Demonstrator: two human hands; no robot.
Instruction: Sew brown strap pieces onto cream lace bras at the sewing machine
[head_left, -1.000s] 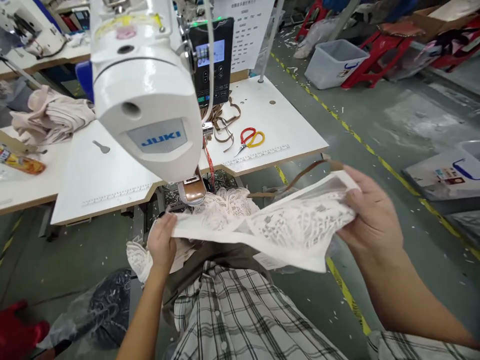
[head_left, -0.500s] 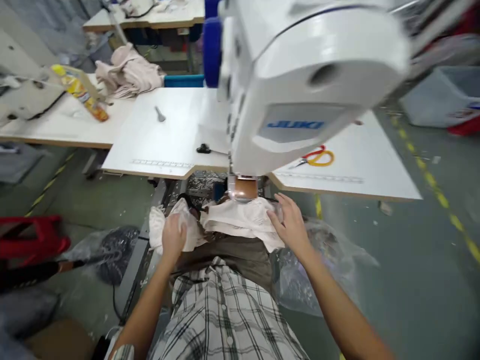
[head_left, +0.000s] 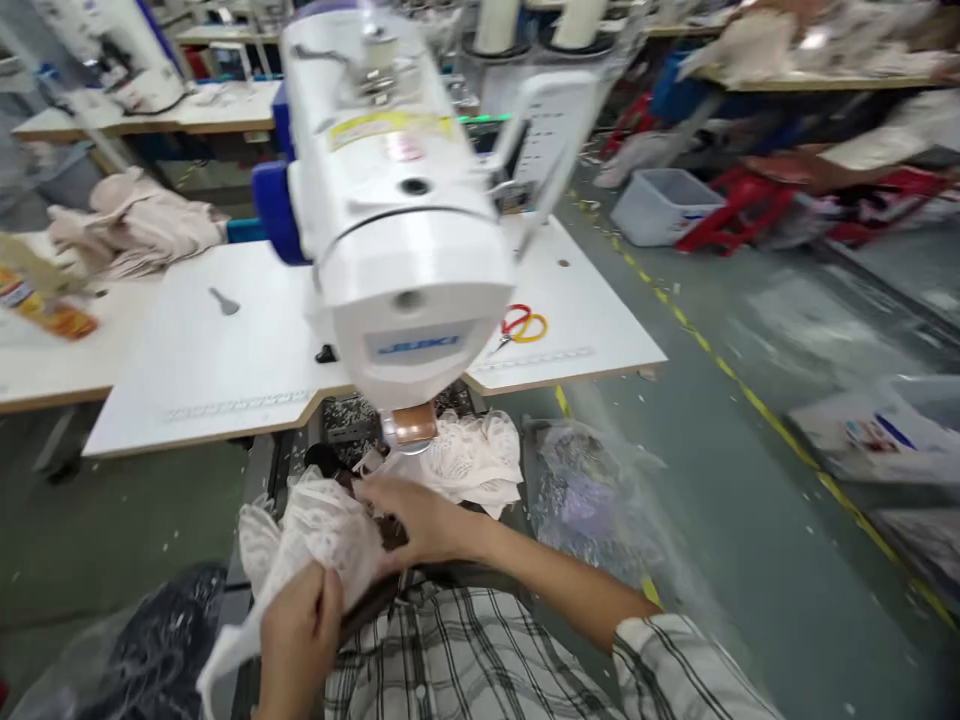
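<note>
My left hand is closed on a piece of white lace fabric held low in front of my plaid shirt. My right hand reaches across from the right, its fingers pinched on the same lace piece near a dark brown trim. A second bunch of pale lace lies just beyond, under the head of the white sewing machine. The picture is smeared by motion.
The white sewing table carries red-and-yellow scissors. A clear plastic bag sits to my right, a dark bag at lower left. Pink fabric is piled on the left table. A grey bin and red stools stand beyond a yellow floor line.
My right hand has left the lace under the machine and crossed to the piece at my left. My left hand lifted that piece toward my body. The view swung right.
</note>
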